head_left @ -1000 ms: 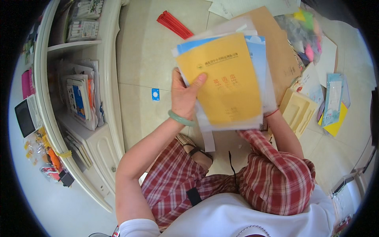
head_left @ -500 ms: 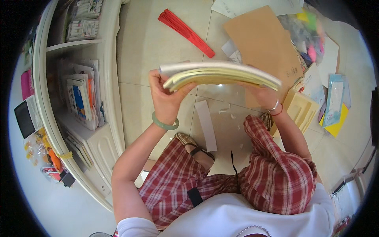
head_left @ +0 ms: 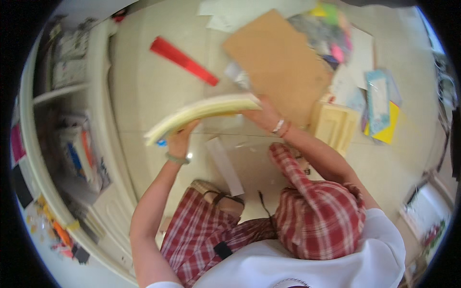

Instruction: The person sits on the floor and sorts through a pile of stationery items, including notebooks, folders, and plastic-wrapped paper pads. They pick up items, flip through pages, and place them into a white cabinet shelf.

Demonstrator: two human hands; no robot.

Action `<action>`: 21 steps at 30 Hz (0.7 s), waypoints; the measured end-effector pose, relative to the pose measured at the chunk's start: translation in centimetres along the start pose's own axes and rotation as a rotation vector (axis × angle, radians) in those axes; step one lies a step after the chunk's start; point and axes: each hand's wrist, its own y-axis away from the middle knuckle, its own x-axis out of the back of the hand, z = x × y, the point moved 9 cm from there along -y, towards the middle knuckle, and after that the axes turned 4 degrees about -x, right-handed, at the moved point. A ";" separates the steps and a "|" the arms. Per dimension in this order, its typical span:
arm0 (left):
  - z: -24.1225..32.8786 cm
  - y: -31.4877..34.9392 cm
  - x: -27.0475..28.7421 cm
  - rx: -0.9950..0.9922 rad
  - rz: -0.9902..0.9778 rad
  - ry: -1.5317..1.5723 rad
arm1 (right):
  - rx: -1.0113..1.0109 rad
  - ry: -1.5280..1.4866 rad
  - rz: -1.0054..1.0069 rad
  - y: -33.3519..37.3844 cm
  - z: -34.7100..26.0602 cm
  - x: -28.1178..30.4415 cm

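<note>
A thick, curved stack of papers (head_left: 206, 111) with pale yellow and whitish edges is held up above the floor, in front of my knees. My left hand (head_left: 180, 138) grips it from below near its left end, where a small blue patch shows. The fingers of my right hand (head_left: 261, 115) are closed on its right end. Motion blurs the stack, so separate sheets cannot be made out. A white paper strip (head_left: 225, 165) lies on the tiles below it, between my feet.
At the left stands a cream shelf unit (head_left: 103, 96) with books and boxes. A red folded fan-like item (head_left: 183, 61) lies on the floor ahead. To the right are a brown cardboard sheet (head_left: 281, 57), a cream plastic tray (head_left: 336, 126), a light-blue packet (head_left: 378, 103) and a colourful bag (head_left: 326, 36).
Both hands have carried the stack to the left, and its left end now dips lower than the right. The whole view has also shifted and turned.
</note>
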 end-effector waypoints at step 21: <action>-11.9 3.2 3.2 0.604 0.455 0.248 | -0.608 0.952 1.131 20.2 14.7 40.4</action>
